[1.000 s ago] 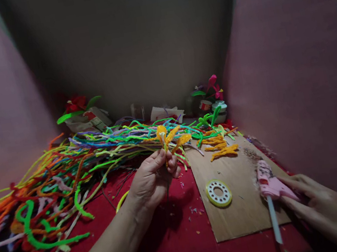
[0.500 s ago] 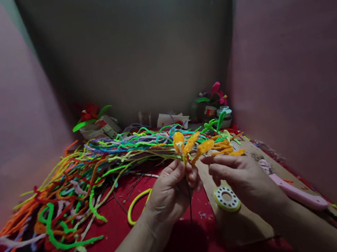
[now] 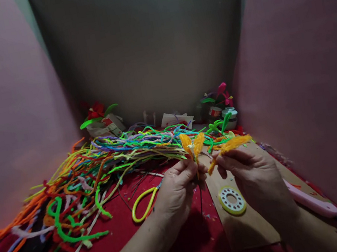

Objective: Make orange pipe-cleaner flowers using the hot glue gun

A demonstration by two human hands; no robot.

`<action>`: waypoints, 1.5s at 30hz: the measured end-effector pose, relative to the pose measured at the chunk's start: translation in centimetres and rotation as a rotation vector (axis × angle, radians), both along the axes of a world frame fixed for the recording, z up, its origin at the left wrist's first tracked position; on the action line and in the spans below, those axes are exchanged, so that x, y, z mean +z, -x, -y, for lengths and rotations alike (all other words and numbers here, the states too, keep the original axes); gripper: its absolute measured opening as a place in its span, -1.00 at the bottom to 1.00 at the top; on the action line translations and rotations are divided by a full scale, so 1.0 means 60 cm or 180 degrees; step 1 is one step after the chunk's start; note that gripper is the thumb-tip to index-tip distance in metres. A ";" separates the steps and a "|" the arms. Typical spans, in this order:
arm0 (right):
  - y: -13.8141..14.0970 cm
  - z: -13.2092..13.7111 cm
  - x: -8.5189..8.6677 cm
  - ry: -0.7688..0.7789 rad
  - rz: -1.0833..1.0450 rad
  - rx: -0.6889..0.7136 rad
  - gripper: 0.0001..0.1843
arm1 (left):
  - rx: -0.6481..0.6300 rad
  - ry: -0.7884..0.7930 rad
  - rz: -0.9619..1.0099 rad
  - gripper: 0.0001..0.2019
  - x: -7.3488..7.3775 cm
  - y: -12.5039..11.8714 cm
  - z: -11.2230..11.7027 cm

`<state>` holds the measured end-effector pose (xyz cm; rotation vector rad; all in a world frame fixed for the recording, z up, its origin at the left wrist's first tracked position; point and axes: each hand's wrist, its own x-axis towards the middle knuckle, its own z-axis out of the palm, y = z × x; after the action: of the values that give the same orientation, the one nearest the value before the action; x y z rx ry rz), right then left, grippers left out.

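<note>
My left hand (image 3: 177,188) is closed round the thin dark stem of a half-made orange pipe-cleaner flower (image 3: 193,145), held upright over the red cloth. My right hand (image 3: 254,169) pinches a separate orange petal (image 3: 232,145), which lies level just to the right of the flower head, close to it but apart. Both hands hover above the near edge of a wooden board (image 3: 254,226).
A big heap of coloured pipe cleaners (image 3: 97,164) spreads across the left and back. On the board lie a yellow-rimmed white disc (image 3: 232,200) and a pink glue gun (image 3: 312,204). Yellow-handled scissors (image 3: 144,202) rest on the cloth. Finished flowers (image 3: 220,97) stand at the back.
My right hand left the pink glue gun, came up to the flower and now pinches an orange petal beside it. The left hand with the flower shifted right a little.
</note>
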<state>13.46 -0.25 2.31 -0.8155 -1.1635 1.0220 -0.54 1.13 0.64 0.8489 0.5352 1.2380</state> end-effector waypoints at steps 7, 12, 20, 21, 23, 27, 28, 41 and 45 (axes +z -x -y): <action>0.008 0.014 0.001 0.0155 0.1099 -0.0229 -0.85 | 0.0736 -0.0592 -0.1039 -0.89 0.010 0.004 0.006; 0.014 0.012 -0.006 -0.0089 0.1187 -0.0307 -0.85 | 0.0800 -0.0562 -0.1284 -0.87 0.016 0.003 0.011; 0.022 0.007 -0.013 0.0056 0.0616 -0.0016 -0.90 | 0.0850 -0.0658 -0.1299 -0.86 0.013 0.001 0.014; 0.023 0.006 -0.016 0.0088 0.0524 0.0017 -0.91 | 0.0857 -0.0652 -0.1294 -0.85 0.013 0.001 0.014; 0.024 0.005 -0.021 0.0118 0.0375 0.0050 -0.92 | 0.0831 -0.0632 -0.1296 -0.85 0.012 0.000 0.014; 0.025 0.003 -0.025 0.0192 0.0196 0.0189 -0.93 | 0.0705 -0.0657 -0.1246 -0.82 0.011 -0.002 0.014; 0.025 0.002 -0.026 0.0223 0.0145 0.0249 -0.94 | 0.0672 -0.0657 -0.1213 -0.82 0.010 -0.002 0.014; 0.014 -0.023 -0.037 0.0533 -0.0422 0.0696 -0.95 | 0.0331 -0.0518 -0.1052 -0.82 -0.001 0.003 0.008; 0.010 -0.016 -0.026 0.0458 -0.0297 0.0654 -0.91 | -0.0154 -0.0267 -0.0592 -0.81 -0.010 0.006 0.000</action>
<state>12.84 0.68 0.78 -0.7628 -1.1197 1.3122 -0.92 1.10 0.07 1.0490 0.6115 1.1500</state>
